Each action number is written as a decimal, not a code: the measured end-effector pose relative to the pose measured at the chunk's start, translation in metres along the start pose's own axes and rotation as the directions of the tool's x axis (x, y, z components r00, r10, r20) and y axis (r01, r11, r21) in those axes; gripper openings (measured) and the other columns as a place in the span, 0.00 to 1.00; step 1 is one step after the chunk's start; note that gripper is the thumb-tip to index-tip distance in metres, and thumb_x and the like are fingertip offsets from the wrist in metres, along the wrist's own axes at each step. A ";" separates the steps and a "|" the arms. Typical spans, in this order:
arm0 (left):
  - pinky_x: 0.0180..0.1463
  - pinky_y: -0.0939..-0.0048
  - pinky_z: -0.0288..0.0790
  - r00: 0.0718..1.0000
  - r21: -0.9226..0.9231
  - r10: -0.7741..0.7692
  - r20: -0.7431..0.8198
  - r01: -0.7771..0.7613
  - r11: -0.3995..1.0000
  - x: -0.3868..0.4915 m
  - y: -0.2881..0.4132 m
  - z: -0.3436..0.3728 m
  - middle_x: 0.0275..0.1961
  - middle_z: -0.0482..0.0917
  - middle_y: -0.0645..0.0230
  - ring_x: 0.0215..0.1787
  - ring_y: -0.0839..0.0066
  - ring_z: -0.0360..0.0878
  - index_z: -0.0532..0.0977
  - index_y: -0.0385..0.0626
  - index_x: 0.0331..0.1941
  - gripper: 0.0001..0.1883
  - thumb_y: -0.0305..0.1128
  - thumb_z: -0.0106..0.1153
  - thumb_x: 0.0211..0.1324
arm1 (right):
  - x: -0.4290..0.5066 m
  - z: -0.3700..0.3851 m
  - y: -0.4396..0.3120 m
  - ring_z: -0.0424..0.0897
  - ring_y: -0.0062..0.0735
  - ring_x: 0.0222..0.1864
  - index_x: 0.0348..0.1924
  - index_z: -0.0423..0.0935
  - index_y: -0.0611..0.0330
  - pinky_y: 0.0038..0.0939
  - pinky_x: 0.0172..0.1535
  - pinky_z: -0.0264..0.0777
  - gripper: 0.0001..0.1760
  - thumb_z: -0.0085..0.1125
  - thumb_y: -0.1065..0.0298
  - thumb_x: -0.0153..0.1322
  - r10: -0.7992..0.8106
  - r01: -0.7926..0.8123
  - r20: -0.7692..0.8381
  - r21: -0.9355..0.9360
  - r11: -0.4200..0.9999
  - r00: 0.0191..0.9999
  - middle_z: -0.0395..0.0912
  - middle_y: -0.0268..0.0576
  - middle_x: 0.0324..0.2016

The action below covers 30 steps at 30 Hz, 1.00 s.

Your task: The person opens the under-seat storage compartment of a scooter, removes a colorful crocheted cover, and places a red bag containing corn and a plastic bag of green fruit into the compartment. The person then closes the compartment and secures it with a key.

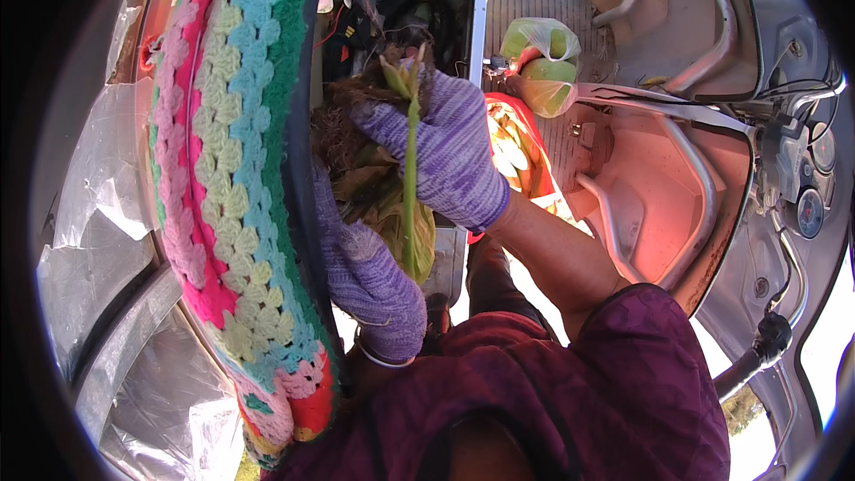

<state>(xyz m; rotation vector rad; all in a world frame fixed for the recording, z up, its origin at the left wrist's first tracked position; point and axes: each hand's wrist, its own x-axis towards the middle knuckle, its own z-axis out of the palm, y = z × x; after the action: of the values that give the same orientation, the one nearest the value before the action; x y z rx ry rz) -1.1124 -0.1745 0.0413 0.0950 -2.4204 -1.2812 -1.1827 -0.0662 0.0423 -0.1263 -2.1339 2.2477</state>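
My right hand (pixel 447 147), in a purple-and-white knitted glove, grips a plant with a tangled brown root mass (pixel 340 120) and a thin green stalk (pixel 411 180) that hangs down past the fingers. My left hand (pixel 377 287), gloved alike, is lower and to the left, beside the crocheted seat cover; its fingertips are hidden behind the seat's edge and I cannot tell what they hold. Yellow-green leaves (pixel 417 240) lie between the two hands. Both hands are over the open compartment under the seat.
A crocheted multicoloured cover (pixel 234 167) lies over the raised seat. An open compartment with a pale frame (pixel 479 33) holds dark items. On the ribbed floor (pixel 528 0) sit a plastic bag of green fruit (pixel 548 77) and a red bag (pixel 544 160). Handlebars (pixel 791 260) stand at right.
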 end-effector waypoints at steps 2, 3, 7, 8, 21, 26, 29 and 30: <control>0.69 0.63 0.62 0.998 -0.030 0.053 0.044 -0.052 0.998 0.002 -0.002 0.001 0.64 0.72 0.53 0.65 0.63 0.70 0.68 0.34 0.63 0.24 0.39 0.41 0.73 | 0.018 0.036 0.039 0.80 0.54 0.29 0.39 0.78 0.65 0.42 0.34 0.73 0.15 0.62 0.61 0.67 -0.068 0.067 0.002 -0.162 0.985 0.998 0.79 0.54 0.24; 0.69 0.63 0.62 0.997 -0.018 0.061 0.053 -0.060 0.998 0.003 -0.002 0.001 0.64 0.72 0.53 0.65 0.63 0.70 0.68 0.34 0.63 0.24 0.39 0.40 0.73 | 0.022 0.048 0.057 0.79 0.55 0.29 0.38 0.78 0.64 0.43 0.34 0.73 0.16 0.61 0.60 0.67 -0.076 0.069 -0.049 -0.130 0.989 0.996 0.78 0.55 0.24; 0.69 0.63 0.63 0.995 0.039 0.071 0.076 -0.074 0.996 0.004 -0.005 0.004 0.65 0.72 0.54 0.65 0.62 0.70 0.68 0.34 0.64 0.24 0.39 0.40 0.73 | 0.045 0.070 0.122 0.80 0.59 0.33 0.39 0.79 0.62 0.45 0.37 0.73 0.15 0.60 0.59 0.67 0.077 -0.082 -0.035 -0.193 0.978 0.996 0.79 0.57 0.26; 0.69 0.63 0.63 0.994 0.050 0.071 0.079 -0.075 0.996 0.004 -0.007 0.004 0.65 0.72 0.54 0.65 0.62 0.70 0.68 0.34 0.64 0.24 0.39 0.40 0.73 | 0.056 0.073 0.138 0.80 0.59 0.34 0.39 0.79 0.62 0.45 0.38 0.73 0.15 0.59 0.59 0.67 0.024 -0.030 -0.039 -0.165 0.986 0.999 0.80 0.57 0.26; 0.68 0.62 0.63 0.992 0.172 0.056 0.115 -0.076 0.982 0.007 -0.017 0.013 0.65 0.71 0.54 0.66 0.61 0.70 0.66 0.34 0.65 0.25 0.39 0.39 0.73 | 0.175 -0.027 0.203 0.83 0.57 0.41 0.39 0.83 0.65 0.46 0.44 0.77 0.19 0.62 0.57 0.64 0.154 -0.253 -0.201 -0.791 0.557 0.967 0.83 0.59 0.35; 0.66 0.63 0.66 0.995 0.042 -0.097 0.021 0.096 0.995 0.006 -0.011 0.024 0.62 0.74 0.54 0.63 0.61 0.73 0.68 0.33 0.63 0.25 0.39 0.42 0.70 | 0.032 -0.109 0.133 0.83 0.23 0.31 0.43 0.81 0.67 0.23 0.37 0.77 0.11 0.62 0.69 0.70 -0.052 -0.003 -0.188 -0.283 0.959 0.981 0.85 0.44 0.31; 0.65 0.63 0.68 0.987 -0.020 -0.158 0.039 0.159 0.987 0.007 -0.008 0.031 0.61 0.75 0.54 0.61 0.62 0.75 0.69 0.32 0.62 0.24 0.37 0.45 0.69 | -0.068 -0.150 0.171 0.81 0.19 0.27 0.39 0.82 0.68 0.22 0.33 0.76 0.10 0.61 0.68 0.71 0.497 -0.562 -0.278 -0.258 0.786 0.822 0.82 0.39 0.26; 0.64 0.63 0.69 0.985 0.001 -0.162 0.065 0.163 0.987 0.007 -0.008 0.031 0.61 0.75 0.54 0.61 0.62 0.75 0.69 0.31 0.61 0.23 0.36 0.47 0.68 | -0.091 -0.156 0.194 0.81 0.20 0.27 0.39 0.82 0.68 0.23 0.33 0.76 0.09 0.60 0.70 0.71 0.571 -0.629 -0.263 -0.351 0.694 0.777 0.82 0.39 0.25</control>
<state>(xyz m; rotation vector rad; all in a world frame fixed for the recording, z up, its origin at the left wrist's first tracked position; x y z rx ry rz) -1.1316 -0.1566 0.0216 0.2589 -2.5086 -1.3787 -1.0728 0.0713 -0.1565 -1.1229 -2.7533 1.8574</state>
